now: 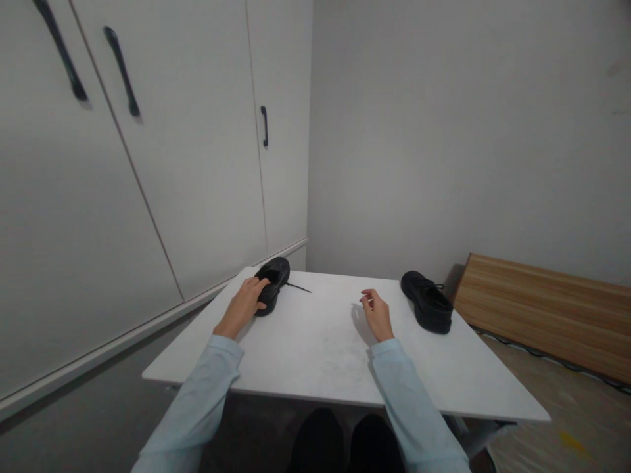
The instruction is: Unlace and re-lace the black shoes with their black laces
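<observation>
Flat cupboard doors [197,164] flank a smooth white tabletop [315,341]. At eleven o'clock, the left hand [242,305] grips a rounded black shoe [279,265] trailing thin lace [298,287]; the right hand [378,316] curls loosely, free. One thick-soled laced shoe [428,303] rests at one o'clock.

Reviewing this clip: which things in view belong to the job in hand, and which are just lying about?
In the job:
Left-side black shoe, touched by the left hand
Right-side black shoe, apart from the right hand
White table, bearing both shoes

Apparently just surroundings:
White cabinet
Wood-grain board
</observation>
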Demonstrator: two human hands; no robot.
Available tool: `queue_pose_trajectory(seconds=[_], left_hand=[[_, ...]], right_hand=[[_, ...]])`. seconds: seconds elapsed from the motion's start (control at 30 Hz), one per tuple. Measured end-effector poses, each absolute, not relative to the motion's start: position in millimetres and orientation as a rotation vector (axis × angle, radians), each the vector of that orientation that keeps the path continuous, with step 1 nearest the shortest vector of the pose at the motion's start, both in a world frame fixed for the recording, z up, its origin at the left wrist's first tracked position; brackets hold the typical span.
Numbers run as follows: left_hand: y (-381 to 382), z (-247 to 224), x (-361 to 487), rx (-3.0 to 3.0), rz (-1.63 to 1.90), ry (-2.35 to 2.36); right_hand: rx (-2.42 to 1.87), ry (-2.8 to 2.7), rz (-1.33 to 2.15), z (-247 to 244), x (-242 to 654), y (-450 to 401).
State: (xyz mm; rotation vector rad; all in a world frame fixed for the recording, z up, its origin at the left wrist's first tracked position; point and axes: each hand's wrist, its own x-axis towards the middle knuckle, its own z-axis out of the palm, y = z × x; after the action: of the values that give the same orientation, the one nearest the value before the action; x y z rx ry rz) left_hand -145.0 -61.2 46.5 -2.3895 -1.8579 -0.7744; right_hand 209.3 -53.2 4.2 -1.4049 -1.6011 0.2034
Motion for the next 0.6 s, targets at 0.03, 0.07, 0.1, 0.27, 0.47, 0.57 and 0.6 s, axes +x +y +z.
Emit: queue_pose_trajectory(seconds=[0.03,0.07,0.1,0.27,0.47,0.57,0.6], left_hand=[[-59,43,-147,-2.387,-0.785,-1.856],[-57,40,-150,-2.382,-0.791,-1.851],[-55,38,-153,-2.376,-0.793,-1.845],[-47,35,-166,-2.359,-0.751,-1.889],[-46,36,-167,-2.346,-0.679,-1.912],[-48,38,-164,-2.343,-0.662,-1.962],[-49,39,-164,-2.349,-0.659,-1.973]], right_hand=[[-1.402,-1.601,0.2,4,209,-53],[-1.4,-1.6,0.197,4,209,-53],[-1.4,-1.6,0.196,4,209,-53],[-1.408,-1.608,0.205,3,209,-52],[-1.41,-1.614,0.212,3,210,-52],[-1.412,-1.614,0.208,3,210,-52],[-1.412,-1.613,0.207,3,209,-52]])
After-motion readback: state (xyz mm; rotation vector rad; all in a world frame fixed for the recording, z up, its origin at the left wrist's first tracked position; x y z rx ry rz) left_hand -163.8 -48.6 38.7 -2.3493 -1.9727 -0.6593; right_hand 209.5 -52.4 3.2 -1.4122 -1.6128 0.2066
